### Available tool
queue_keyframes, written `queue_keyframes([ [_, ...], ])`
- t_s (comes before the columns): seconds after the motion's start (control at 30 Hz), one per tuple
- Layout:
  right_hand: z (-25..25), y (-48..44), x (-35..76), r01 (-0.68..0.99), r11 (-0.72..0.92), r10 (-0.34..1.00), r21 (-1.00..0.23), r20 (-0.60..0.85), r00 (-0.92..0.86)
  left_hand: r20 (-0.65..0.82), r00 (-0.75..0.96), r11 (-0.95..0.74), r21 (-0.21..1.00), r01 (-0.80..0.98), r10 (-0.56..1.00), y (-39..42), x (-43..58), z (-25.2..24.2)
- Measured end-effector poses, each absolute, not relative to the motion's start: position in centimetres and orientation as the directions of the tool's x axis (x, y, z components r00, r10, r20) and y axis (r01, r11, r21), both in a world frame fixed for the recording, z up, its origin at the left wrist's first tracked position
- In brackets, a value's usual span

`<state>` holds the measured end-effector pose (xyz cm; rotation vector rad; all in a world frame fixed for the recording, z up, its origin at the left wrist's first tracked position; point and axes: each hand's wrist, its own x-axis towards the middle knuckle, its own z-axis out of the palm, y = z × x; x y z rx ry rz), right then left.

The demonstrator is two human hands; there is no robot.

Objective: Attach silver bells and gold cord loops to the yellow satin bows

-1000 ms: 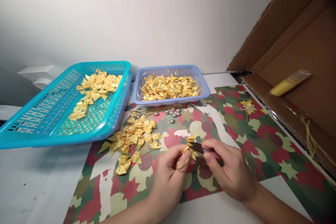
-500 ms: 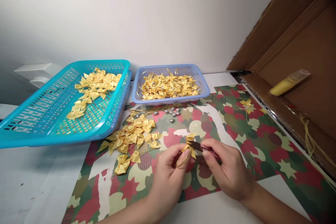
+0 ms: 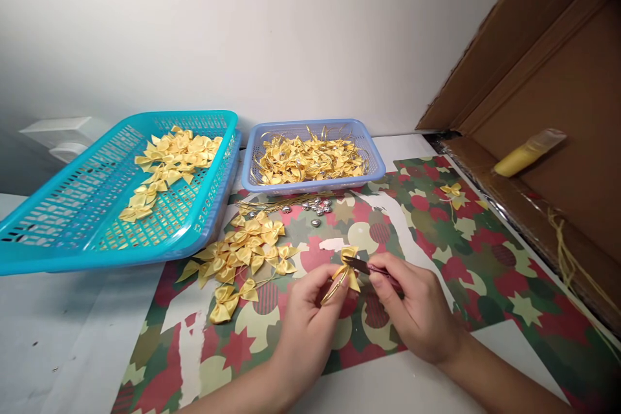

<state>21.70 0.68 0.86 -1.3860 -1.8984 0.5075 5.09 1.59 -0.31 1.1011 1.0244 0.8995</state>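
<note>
My left hand point(image 3: 315, 310) pinches a yellow satin bow point(image 3: 350, 252) between thumb and fingers, with a loop of gold cord point(image 3: 334, 290) standing out by the thumb. My right hand point(image 3: 412, 304) is closed around a small pointed tool point(image 3: 358, 264) with a dark metal tip and a purplish handle. Its tip touches the middle of the bow; whether it is scissors or tweezers I cannot tell. Left of my hands lies a pile of loose yellow bows point(image 3: 247, 246). Several silver heart-shaped beads point(image 3: 316, 223) and strands of gold cord point(image 3: 276, 204) rest just beyond.
A turquoise basket point(image 3: 213, 213) with yellow bows stands at the left. Behind the beads, a lavender basket point(image 3: 377, 173) holds bows with gold cords. Patterned paper point(image 3: 436, 239) covers the table. At right, a yellow tube point(image 3: 528, 152) sticks out of a cardboard wall point(image 3: 557, 90).
The gold cord loop by my left thumb looks narrower and flatter. The tool tip stays at the bow's middle, and the whole view has shifted slightly.
</note>
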Motion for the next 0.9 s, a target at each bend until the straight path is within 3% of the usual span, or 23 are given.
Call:
queue_keyframes([
  [0.2,0.7,0.6,21.8,0.638,0.283,0.957,-0.717,0.252,-0.141,-0.173,0.272,0.190,0.981,-0.038,0.947,1.7,4.9,-0.5],
  [0.33,0.5,0.8,22.2,0.608,0.212,0.977,-0.765,0.191,-0.100,-0.233,0.253,0.243,0.970,-0.009,0.939,1.9,4.8,-0.7],
  [0.47,0.8,1.3,23.4,0.580,0.239,0.963,-0.779,0.266,-0.040,-0.297,0.231,0.303,0.953,0.010,0.927,1.9,4.8,-0.8],
  [0.67,1.5,1.3,24.6,0.534,0.583,0.809,-0.613,0.500,-0.309,-0.333,0.239,0.350,0.936,-0.029,0.912,1.7,4.9,-1.1],
  [0.9,0.6,1.8,24.3,0.635,0.658,0.699,-0.404,0.640,-0.318,-0.289,0.251,0.301,0.953,-0.013,0.924,1.7,5.0,-0.6],
])
